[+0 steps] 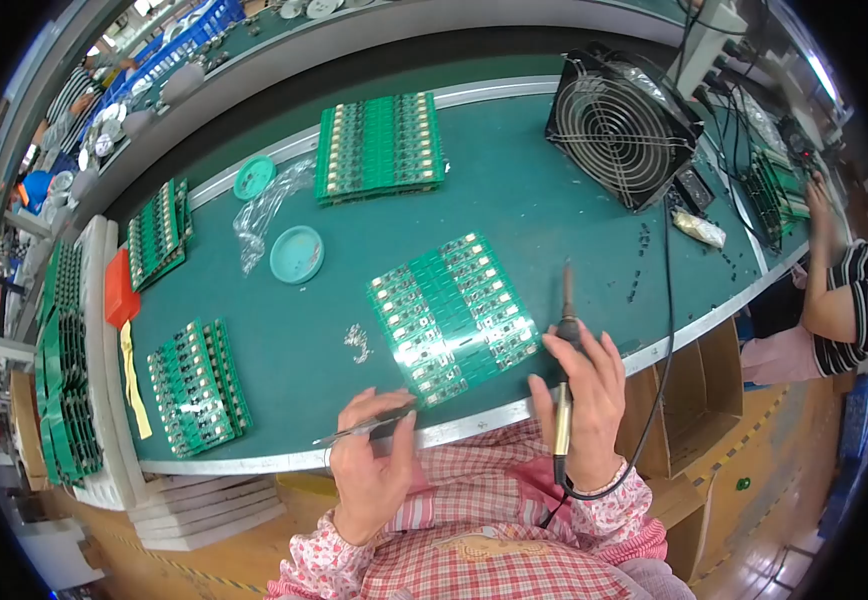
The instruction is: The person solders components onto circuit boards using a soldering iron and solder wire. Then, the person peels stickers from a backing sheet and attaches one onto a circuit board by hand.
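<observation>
My left hand (pixel 369 475) is closed on metal tweezers (pixel 356 432), near the table's front edge. In my right hand (pixel 592 400) is a soldering iron (pixel 568 300), its bare tip pointing away from me over the table. Between the hands a green circuit board panel (pixel 454 315) lies flat, with rows of small components and a bright glare on its lower part. My left fingertips are close to the panel's near left corner; whether they touch it I cannot tell. Tiny pale parts (pixel 357 343) are scattered left of the panel.
Stacked panels (pixel 382 145) stand at the back, with more panels (pixel 194 390) at left. Two teal round dishes (pixel 297 254) sit beside crumpled plastic. A black fan (pixel 614 125) is at back right. The iron's cord (pixel 667 300) crosses the right side. Another person's arm (pixel 822 280) is far right.
</observation>
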Available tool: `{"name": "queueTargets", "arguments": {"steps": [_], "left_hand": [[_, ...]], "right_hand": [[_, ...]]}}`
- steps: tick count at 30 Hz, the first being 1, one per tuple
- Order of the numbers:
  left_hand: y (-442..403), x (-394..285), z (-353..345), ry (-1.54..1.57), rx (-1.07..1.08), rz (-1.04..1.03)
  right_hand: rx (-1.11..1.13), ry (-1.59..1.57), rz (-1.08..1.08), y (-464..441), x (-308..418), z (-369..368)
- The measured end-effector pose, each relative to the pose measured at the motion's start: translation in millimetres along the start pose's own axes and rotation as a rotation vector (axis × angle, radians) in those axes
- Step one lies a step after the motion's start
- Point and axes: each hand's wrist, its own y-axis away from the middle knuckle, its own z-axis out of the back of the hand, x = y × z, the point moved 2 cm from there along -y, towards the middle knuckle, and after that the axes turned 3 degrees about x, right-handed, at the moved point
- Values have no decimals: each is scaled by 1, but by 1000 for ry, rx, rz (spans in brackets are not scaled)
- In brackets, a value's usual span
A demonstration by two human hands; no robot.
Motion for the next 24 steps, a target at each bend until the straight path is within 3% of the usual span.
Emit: {"name": "queueTargets", "arguments": {"steps": [4,8,11,15,17,21,24], "left_hand": [[-2,2,2,108,67,39],[-3,3,5,151,107,55],[-4,3,6,143,104,13],[-1,8,8,228,36,-15],[4,10,7,392,-6,76],[8,17,6,442,-56,8],[11,21,10,524,30,40]], "right_hand": [[26,-104,-14,-3,2,-5],[-49,-344,-220,-9,4,-8],[-134,-842,-489,-9,4,-24],[-238,-1274,-571,-22,12,-27],[-241,-1306,-568,-22,8,-28],[-251,-1313,-557,-22,9,-21],[-276,-1284,-556,-18,13,-18]]}}
